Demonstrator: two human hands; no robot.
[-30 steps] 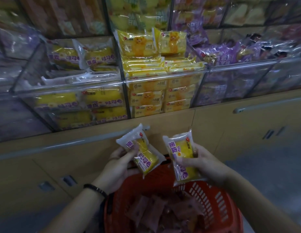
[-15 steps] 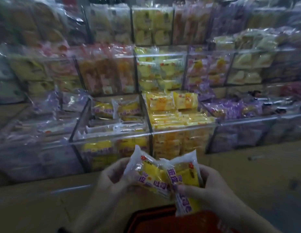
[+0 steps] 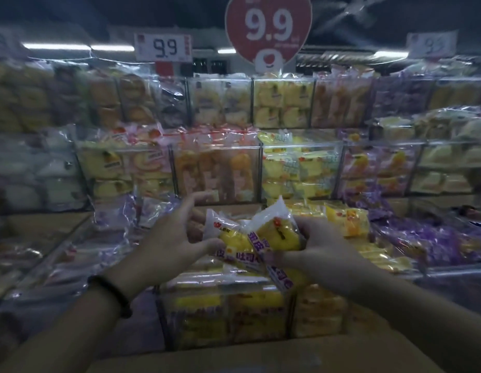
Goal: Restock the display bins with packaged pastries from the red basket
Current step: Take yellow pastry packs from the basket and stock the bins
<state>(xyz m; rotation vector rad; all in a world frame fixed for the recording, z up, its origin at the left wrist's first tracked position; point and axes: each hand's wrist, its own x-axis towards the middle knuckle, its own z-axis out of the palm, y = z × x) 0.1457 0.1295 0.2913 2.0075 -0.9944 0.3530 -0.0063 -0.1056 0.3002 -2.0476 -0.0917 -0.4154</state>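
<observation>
Two packaged pastries, yellow cake in clear film with purple lettering, are held side by side directly above the front bin [image 3: 196, 288], and their inner edges overlap. The left hand [image 3: 166, 246] pinches the left packet [image 3: 228, 238], thumb in front and lower fingers behind, with the index finger raised clear. The right hand [image 3: 314, 243] has its fingers clenched round the right packet [image 3: 277, 232], whose lower tail hangs toward the bin's rim. Matching yellow packets show through the front bin's clear wall, and it appears close to full, though blur prevents confirmation. The red basket is out of view. Risks, as judged:

1. The left pinch is light on slick film, so the packet could slip and land on the bench [image 3: 261, 356] in front of the bin.
2. Because the packets overlap, letting one go may drag the other with it.
3. Packets set on a nearly full stack could slide over the rim.
4. The neighbouring bin [image 3: 347, 224], just right of the front bin, holds different yellow packets, so a drop off to that side would misfile the stock.
5. The right hand's tight hold may crush the soft cake.
</observation>
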